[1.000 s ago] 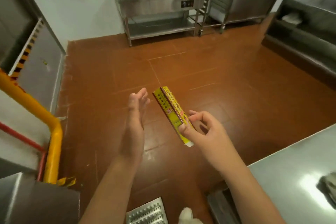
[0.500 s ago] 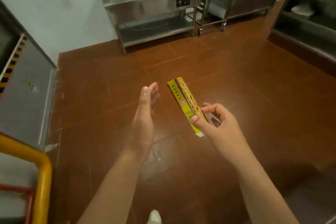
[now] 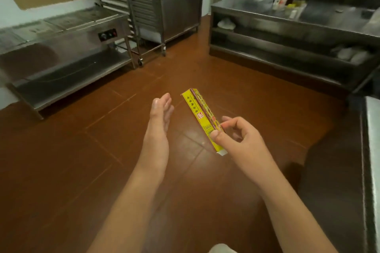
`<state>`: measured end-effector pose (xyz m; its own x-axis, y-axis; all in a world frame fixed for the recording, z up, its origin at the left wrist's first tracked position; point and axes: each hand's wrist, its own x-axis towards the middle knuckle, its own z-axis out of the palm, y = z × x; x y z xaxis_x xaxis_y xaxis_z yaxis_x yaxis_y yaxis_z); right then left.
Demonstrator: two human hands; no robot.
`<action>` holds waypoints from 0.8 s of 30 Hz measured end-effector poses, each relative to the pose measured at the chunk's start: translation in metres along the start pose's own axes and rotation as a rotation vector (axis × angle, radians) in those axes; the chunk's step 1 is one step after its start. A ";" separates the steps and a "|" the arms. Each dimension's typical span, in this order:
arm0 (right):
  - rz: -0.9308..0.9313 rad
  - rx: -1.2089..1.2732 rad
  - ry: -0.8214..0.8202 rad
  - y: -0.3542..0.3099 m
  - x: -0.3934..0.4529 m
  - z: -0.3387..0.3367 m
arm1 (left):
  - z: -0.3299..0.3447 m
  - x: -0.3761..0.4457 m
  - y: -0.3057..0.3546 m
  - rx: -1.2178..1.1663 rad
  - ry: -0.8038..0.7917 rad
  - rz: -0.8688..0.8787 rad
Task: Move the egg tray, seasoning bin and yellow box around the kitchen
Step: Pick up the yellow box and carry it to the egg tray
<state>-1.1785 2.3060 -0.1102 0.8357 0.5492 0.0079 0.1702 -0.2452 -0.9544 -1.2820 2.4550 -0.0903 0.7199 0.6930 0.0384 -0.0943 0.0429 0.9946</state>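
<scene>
My right hand (image 3: 239, 139) pinches the near end of a long, slim yellow box (image 3: 200, 115) with red print, holding it in the air above the brown tiled floor. The box points away from me and slightly left. My left hand (image 3: 159, 127) is held edge-on just left of the box, fingers straight and together, holding nothing and not touching the box. No egg tray or seasoning bin is visible.
A steel warming table (image 3: 63, 33) with a lower shelf stands at the left. A wheeled tray rack (image 3: 148, 6) is behind it. A long steel counter (image 3: 287, 18) with bottles and shelves runs at the right. Another steel surface edge (image 3: 372, 150) sits at the near right.
The view has swung right and forward across the floor: the yellow rail and grey door have left the frame, the right counter has come in. Both hands keep their pose with the box.
</scene>
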 end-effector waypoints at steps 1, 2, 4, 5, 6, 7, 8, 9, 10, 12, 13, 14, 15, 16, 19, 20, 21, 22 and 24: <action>0.011 -0.007 0.039 0.002 0.011 -0.003 | 0.008 0.018 0.000 -0.007 -0.046 0.002; 0.025 -0.012 0.080 0.005 0.024 -0.007 | 0.017 0.038 0.000 -0.008 -0.092 0.003; 0.045 -0.023 0.141 0.011 0.051 -0.013 | 0.033 0.075 -0.003 -0.024 -0.154 -0.008; 0.049 -0.021 0.166 0.014 0.067 -0.017 | 0.041 0.096 -0.004 -0.032 -0.172 -0.013; 0.053 -0.020 0.188 0.016 0.084 -0.021 | 0.050 0.116 -0.006 -0.031 -0.185 -0.015; 0.057 -0.016 0.208 0.020 0.106 -0.027 | 0.060 0.141 -0.008 -0.027 -0.194 -0.019; 0.054 -0.013 0.220 0.020 0.125 -0.031 | 0.068 0.160 -0.009 -0.022 -0.199 -0.023; 0.043 -0.004 0.228 0.019 0.142 -0.034 | 0.074 0.177 -0.008 -0.012 -0.205 -0.026; 0.037 0.012 0.236 0.019 0.162 -0.038 | 0.081 0.196 -0.007 0.001 -0.216 -0.023; 0.034 0.027 0.249 0.017 0.204 -0.045 | 0.094 0.234 -0.005 0.009 -0.234 -0.019; 0.030 0.031 0.247 0.014 0.220 -0.045 | 0.099 0.249 -0.003 0.006 -0.236 -0.014; 0.016 0.038 0.242 0.012 0.239 -0.046 | 0.104 0.266 -0.002 0.003 -0.231 0.002; 0.004 0.049 0.242 0.012 0.263 -0.047 | 0.109 0.288 -0.002 0.002 -0.230 0.013; 0.005 0.058 0.248 0.011 0.279 -0.047 | 0.113 0.302 -0.002 -0.005 -0.230 0.005; 0.015 0.089 0.242 0.012 0.327 -0.046 | 0.122 0.347 -0.003 -0.016 -0.245 -0.017; 0.016 0.083 0.240 0.014 0.345 -0.047 | 0.126 0.366 -0.006 -0.014 -0.254 -0.017; 0.021 0.068 0.247 0.015 0.358 -0.046 | 0.129 0.382 -0.009 -0.012 -0.259 -0.026; 0.032 0.050 0.252 0.017 0.374 -0.046 | 0.133 0.401 -0.012 -0.006 -0.269 -0.027; 0.061 0.014 0.279 0.023 0.412 -0.048 | 0.146 0.447 -0.022 -0.011 -0.298 -0.027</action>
<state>-0.8049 2.4880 -0.1149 0.9559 0.2922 0.0305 0.1098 -0.2589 -0.9597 -0.8579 2.6593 -0.0807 0.8920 0.4502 0.0403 -0.0789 0.0672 0.9946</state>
